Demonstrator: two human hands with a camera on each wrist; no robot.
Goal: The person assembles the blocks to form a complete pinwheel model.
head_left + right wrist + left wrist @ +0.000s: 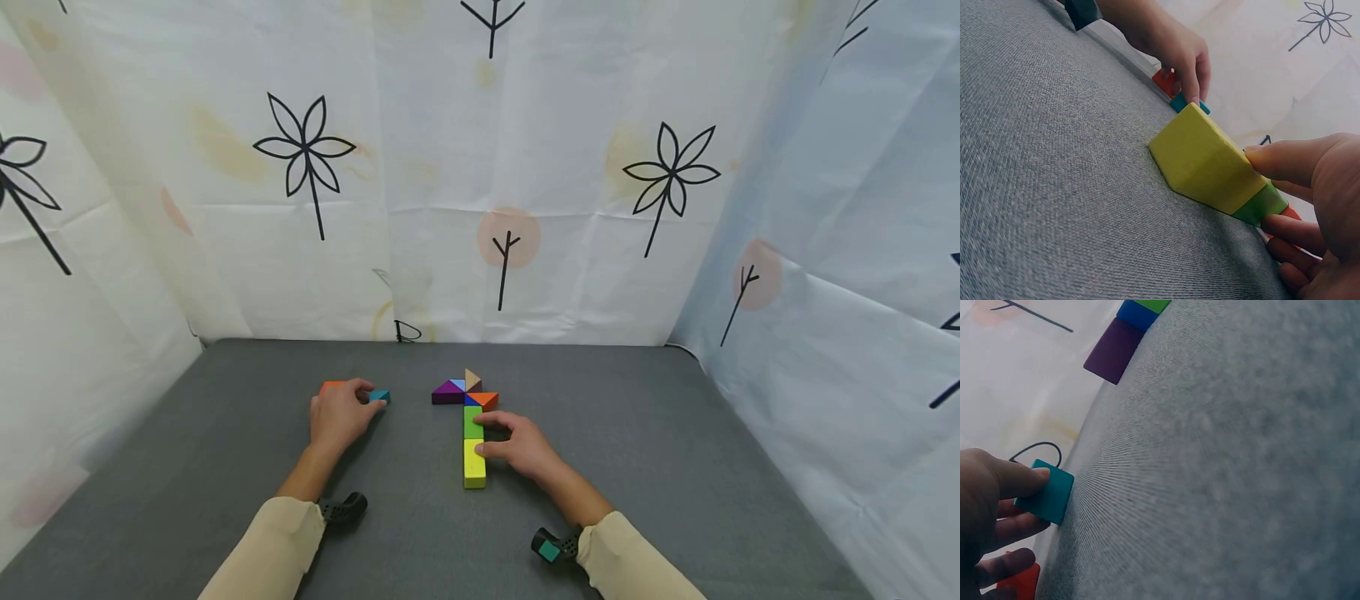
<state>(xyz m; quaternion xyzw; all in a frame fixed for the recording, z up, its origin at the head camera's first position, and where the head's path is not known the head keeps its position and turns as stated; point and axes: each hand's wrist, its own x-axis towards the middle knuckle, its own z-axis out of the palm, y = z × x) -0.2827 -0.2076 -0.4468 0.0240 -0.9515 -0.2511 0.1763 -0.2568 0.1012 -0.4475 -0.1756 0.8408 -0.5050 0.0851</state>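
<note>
My left hand (341, 414) pinches a small teal block (1054, 494) between thumb and fingers, low at the table's far left. Just beside that hand lies an orange block (1022, 581), partly hidden by its fingers. On the other side, my right hand (522, 446) touches two blocks set end to end: its thumb is at the yellow block (474, 467) and its index finger at the green block (472, 422). Above the green block sit a purple triangular block (448, 393), a light blue piece (458, 384), a tan triangle (472, 382), a dark blue piece (471, 400) and an orange triangle (485, 400).
A grey cloth-covered table (420, 533) carries everything. White fabric (420, 275) printed with plant drawings hangs behind it and along both sides. Black straps with small devices circle both wrists, below cream sleeves (266, 550).
</note>
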